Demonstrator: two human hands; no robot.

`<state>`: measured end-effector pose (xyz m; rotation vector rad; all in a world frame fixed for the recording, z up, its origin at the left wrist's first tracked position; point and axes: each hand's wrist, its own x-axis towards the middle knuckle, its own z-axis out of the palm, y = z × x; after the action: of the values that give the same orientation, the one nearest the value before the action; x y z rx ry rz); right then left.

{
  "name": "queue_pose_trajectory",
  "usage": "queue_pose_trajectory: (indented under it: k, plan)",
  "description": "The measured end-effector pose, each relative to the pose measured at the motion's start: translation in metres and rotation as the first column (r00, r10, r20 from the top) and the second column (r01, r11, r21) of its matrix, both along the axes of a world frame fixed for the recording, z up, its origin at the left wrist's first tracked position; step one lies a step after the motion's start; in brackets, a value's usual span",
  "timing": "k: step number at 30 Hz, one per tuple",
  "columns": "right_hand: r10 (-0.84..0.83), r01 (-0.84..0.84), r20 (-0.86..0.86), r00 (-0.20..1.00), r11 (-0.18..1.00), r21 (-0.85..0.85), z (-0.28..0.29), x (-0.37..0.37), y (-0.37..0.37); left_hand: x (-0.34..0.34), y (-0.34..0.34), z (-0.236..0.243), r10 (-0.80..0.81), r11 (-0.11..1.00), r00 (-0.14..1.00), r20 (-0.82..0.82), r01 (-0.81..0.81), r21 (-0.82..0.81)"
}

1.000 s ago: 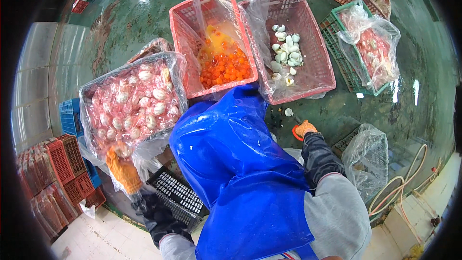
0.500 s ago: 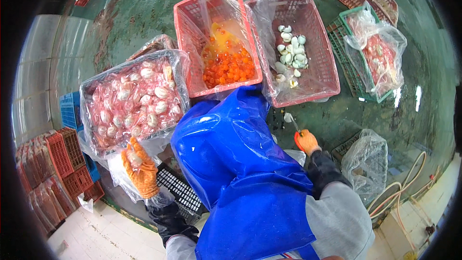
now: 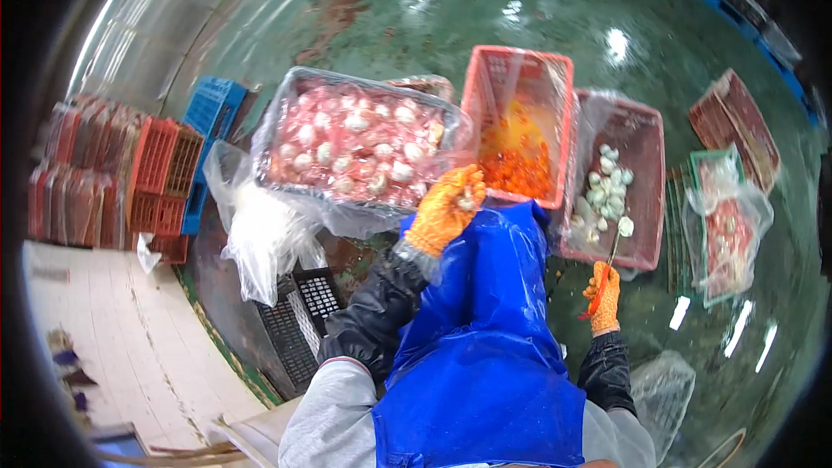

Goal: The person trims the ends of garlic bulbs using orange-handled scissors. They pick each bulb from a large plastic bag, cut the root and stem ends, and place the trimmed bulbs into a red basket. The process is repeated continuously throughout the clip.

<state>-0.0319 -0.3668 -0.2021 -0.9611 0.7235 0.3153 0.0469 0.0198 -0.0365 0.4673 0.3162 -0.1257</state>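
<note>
My left hand (image 3: pixel 440 215), in an orange glove and raised by my apron, is closed round a small pale egg (image 3: pixel 465 203). Behind it, a lined crate (image 3: pixel 347 76) holds several white eggs in pink-tinted plastic. Beside that, a red crate (image 3: pixel 520 55) holds orange yolks in yellow liquid. My right hand (image 3: pixel 604 299), also gloved, is closed on red-handled scissors (image 3: pixel 614 253), blades pointing up at the rim of another red crate (image 3: pixel 644 173) with pale broken shells. A shell (image 3: pixel 625 227) is at the blade tips; whether they touch, I cannot tell.
At left are stacked red crates (image 3: pixel 156 173), a blue crate (image 3: pixel 217 108), crumpled clear plastic (image 3: pixel 269 243) and a black crate (image 3: pixel 290 338). At right stand a green crate (image 3: pixel 680 243) with bagged contents and a dirty red crate (image 3: pixel 724 113). Blue pallets (image 3: pixel 771 52) line the far right.
My left hand has come from the left crate's front corner rightward to mid-apron, holding the egg. My right hand has swung the scissors upward toward the shell crate. The view has turned.
</note>
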Motion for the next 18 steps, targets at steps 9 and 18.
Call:
queue_pose_trajectory:
  k: [9, 18]
  plan:
    - [0.44, -0.261, 0.438, 0.784, 0.874, -0.41, 0.141, 0.067, 0.123, 0.024, -0.026, 0.004, 0.153, 0.971, 0.95, 0.273, -0.196, 0.138]
    - [0.296, -0.201, 0.613, 0.733, 0.954, -0.221, 0.216, 0.091, 0.2, -0.001, -0.074, 0.035, -0.105, 0.597, 0.951, 0.29, -0.173, 0.783]
